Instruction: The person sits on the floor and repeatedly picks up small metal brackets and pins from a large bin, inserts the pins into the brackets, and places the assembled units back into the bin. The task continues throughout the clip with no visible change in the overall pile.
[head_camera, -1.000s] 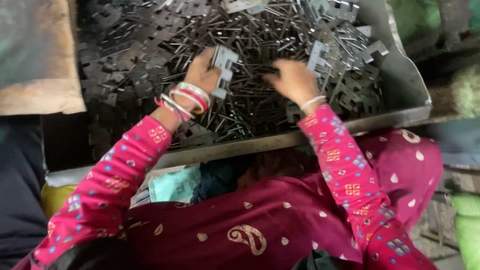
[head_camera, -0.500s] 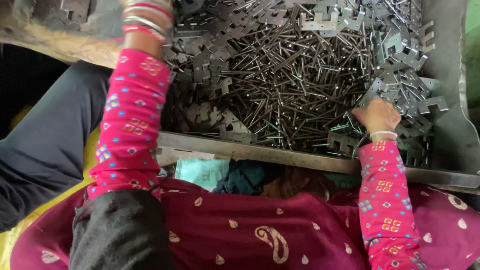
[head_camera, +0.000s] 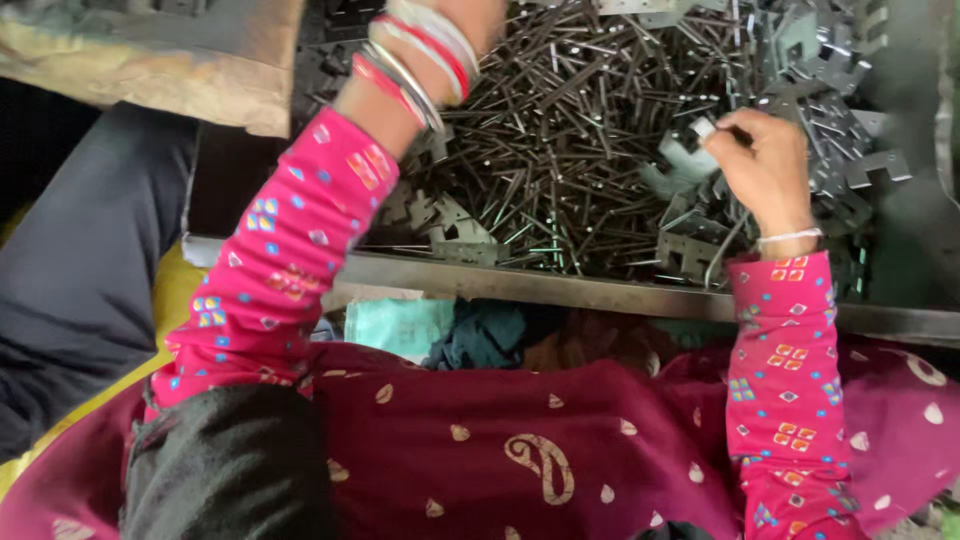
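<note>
Seen from above by a head-worn camera: a person in a pink patterned top and a maroon paisley garment sits against the near rim of a large metal tray (head_camera: 560, 290) heaped with thin steel pins (head_camera: 560, 150) and flat stamped metal brackets (head_camera: 450, 225).

The right hand (head_camera: 765, 170) rests low in the right part of the tray, knuckles toward the camera. Its grip is closed, thumb and forefinger pinched on the top edge of a small grey notched bracket (head_camera: 685, 160), which lies just to the left of the hand and touches the fingertips. The bracket appears to stand roughly on edge, its long side running left to right across the heap. More brackets sit directly under the wrist, near the tray's front rim.

The left hand (head_camera: 470, 15) reaches to the far side of the tray and is mostly cut off by the top of the picture; only the wrist shows, stacked with red and silver bangles (head_camera: 415, 60) (whether its grip is open or closed cannot be told). It is well apart from the pinched bracket, so the right hand is clearly the nearer one.

At far left a worn piece of cardboard (head_camera: 150, 60) overlaps the tray's corner. Crumpled teal and dark cloths (head_camera: 440, 330) lie in the lap just below the rim.
</note>
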